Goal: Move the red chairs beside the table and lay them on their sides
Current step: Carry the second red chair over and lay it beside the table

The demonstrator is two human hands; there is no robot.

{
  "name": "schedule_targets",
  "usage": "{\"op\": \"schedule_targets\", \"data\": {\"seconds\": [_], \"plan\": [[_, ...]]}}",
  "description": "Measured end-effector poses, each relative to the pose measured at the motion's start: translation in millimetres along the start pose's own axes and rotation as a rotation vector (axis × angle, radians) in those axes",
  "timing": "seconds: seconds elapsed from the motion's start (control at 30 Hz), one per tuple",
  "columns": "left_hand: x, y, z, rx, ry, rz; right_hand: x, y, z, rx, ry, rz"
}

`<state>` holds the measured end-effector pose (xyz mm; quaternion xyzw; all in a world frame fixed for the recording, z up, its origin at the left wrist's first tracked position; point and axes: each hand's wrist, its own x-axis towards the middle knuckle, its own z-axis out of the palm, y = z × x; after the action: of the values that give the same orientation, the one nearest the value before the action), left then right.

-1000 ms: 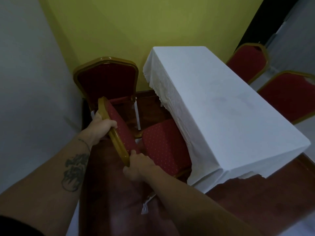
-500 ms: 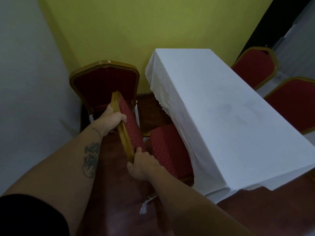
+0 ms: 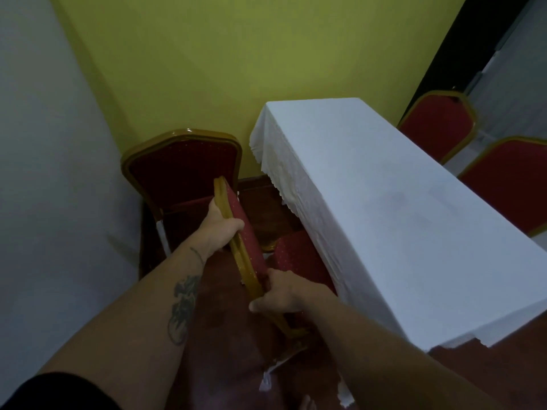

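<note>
A red chair with a gold frame [image 3: 250, 242] stands close against the left side of the table with the white cloth [image 3: 393, 211]; its seat [image 3: 299, 258] goes partly under the cloth. My left hand [image 3: 220, 226] grips the far end of the chair's backrest top. My right hand [image 3: 281, 294] holds the near end of the same backrest. A second red chair [image 3: 183, 170] stands upright in the corner behind it, against the yellow wall.
Two more red chairs [image 3: 441, 124] [image 3: 509, 182] stand on the table's far right side. A grey wall [image 3: 53, 202] closes in the left. The floor [image 3: 225, 350] is dark red-brown, and a chair foot with a white tag [image 3: 268, 377] shows near me.
The held chair's backrest has swung nearer to the table, with its seat further under the cloth. Both hands keep their grip. The camera has tilted slightly.
</note>
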<state>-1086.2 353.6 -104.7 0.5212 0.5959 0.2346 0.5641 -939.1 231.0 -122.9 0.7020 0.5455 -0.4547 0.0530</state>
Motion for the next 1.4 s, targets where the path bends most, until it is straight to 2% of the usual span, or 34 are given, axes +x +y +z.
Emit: {"op": "schedule_targets", "data": {"seconds": [0.1, 0.2, 0.3, 0.47, 0.77, 0.97, 1.13, 1.27, 1.4], "plan": [[-3.5, 6.6, -9.1, 0.061, -0.077, -0.058, 8.7, 0.6, -38.6, 0.031, -0.051, -0.020], [-5.4, 22.9, -22.5, 0.164, -0.092, -0.111, 18.2, -8.0, -84.8, 0.083, 0.030, -0.101], [5.7, 46.5, -42.6, 0.218, 0.043, -0.112, 30.1, -23.6, -125.0, 0.097, 0.121, -0.167], [30.9, 83.1, -81.7, 0.309, 0.286, -0.010, 60.0, -57.7, -178.0, 0.013, 0.183, -0.278], [82.3, 109.3, -128.5, 0.539, 0.420, 0.106, 117.1, -121.7, -221.4, -0.064, 0.285, -0.376], [145.3, 114.8, -175.5, 0.683, 0.373, 0.141, 175.3, -180.9, -231.9, -0.116, 0.313, -0.331], [210.9, 101.8, -213.1, 0.767, 0.267, 0.088, 221.5, -228.4, -236.7, -0.314, 0.370, -0.216], [245.2, 85.0, -225.4, 0.818, 0.141, 0.041, 249.6, -245.8, -232.9, -0.397, 0.382, -0.203], [269.2, 77.0, -226.0, 0.848, 0.126, -0.035, 268.3, -247.8, -224.2, -0.412, 0.392, -0.158]]}}
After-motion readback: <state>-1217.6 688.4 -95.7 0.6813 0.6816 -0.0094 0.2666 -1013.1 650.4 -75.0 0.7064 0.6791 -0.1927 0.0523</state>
